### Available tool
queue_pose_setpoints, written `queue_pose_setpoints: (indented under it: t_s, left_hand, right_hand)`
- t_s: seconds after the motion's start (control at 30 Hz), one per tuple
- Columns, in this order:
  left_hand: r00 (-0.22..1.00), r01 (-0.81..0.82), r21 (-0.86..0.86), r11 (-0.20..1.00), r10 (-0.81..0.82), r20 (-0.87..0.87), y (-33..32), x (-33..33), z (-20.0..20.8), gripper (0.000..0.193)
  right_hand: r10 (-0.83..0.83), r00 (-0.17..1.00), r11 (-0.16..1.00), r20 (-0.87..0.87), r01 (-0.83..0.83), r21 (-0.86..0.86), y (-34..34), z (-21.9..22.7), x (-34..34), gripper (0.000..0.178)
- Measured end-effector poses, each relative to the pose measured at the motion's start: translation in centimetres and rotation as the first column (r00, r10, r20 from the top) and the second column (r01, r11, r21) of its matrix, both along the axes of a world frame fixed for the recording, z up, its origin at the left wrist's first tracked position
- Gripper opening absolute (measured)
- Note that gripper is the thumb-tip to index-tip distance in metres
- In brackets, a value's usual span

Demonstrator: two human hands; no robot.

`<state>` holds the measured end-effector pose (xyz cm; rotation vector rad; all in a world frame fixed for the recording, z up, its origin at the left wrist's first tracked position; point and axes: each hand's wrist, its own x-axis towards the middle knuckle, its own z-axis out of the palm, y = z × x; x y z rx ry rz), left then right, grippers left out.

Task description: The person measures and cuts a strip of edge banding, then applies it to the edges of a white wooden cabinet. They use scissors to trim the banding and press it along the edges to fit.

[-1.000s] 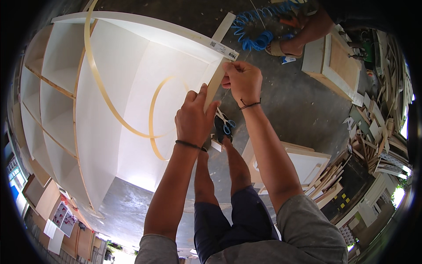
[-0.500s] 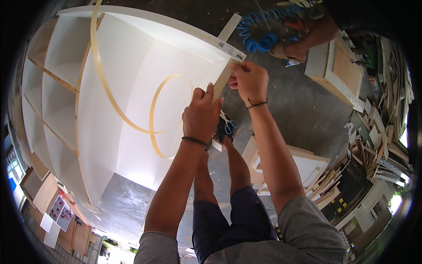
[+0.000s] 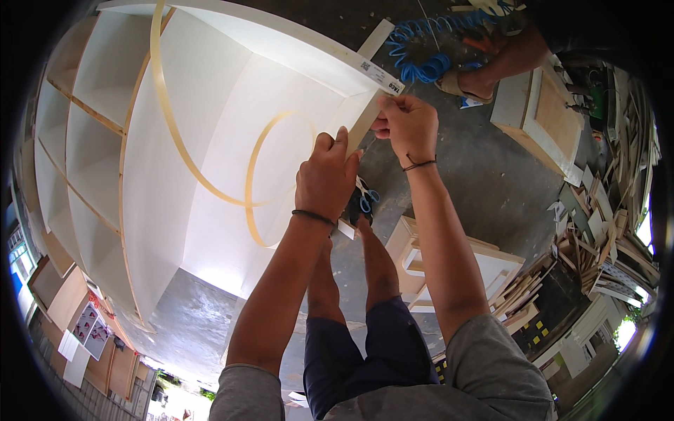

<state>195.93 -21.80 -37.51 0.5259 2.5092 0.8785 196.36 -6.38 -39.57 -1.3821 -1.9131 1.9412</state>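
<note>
A large white cabinet (image 3: 217, 151) with several compartments lies to the left and in front of me. A cream edge-banding strip (image 3: 156, 59) hangs in a long curve and a loop over its inside. My left hand (image 3: 325, 179) is closed around the near end panel's edge (image 3: 361, 130), index finger stretched along it, holding the strip there. Close to the cabinet's corner, my right hand (image 3: 412, 128) pinches the strip's end between thumb and fingers. The fingers partly hide the strip on that edge. A printed label (image 3: 382, 76) sits on the adjoining panel by the corner.
Blue-handled scissors (image 3: 366, 198) are down by my foot. Beyond the corner lie a coiled blue hose (image 3: 425, 69) and another person's sandalled foot (image 3: 472, 83). Wooden boxes (image 3: 523, 116) stand on the floor at right, with a wood scrap pile (image 3: 597, 210) beyond.
The cabinet and both hands sit slightly further right in the picture. The hanging loop of strip has shifted a little; both hands keep their grip.
</note>
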Motion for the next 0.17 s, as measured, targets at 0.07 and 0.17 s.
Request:
queue_pose_setpoints:
  t_s: [0.07,0.17]
  left_hand:
    - [1.0,0.004,-0.008,1.0,-0.004,0.003,0.0,-0.09,-0.06,0.042]
    - [1.0,0.008,-0.042,0.999,-0.008,0.013,0.14,-0.17,-0.1,0.043]
  right_hand:
    - [0.001,1.0,1.0,0.001,-0.001,0.004,-0.04,0.01,0.01,0.02]
    - [-0.001,1.0,1.0,-0.001,0.001,0.01,0.01,-0.01,0.04,0.021]
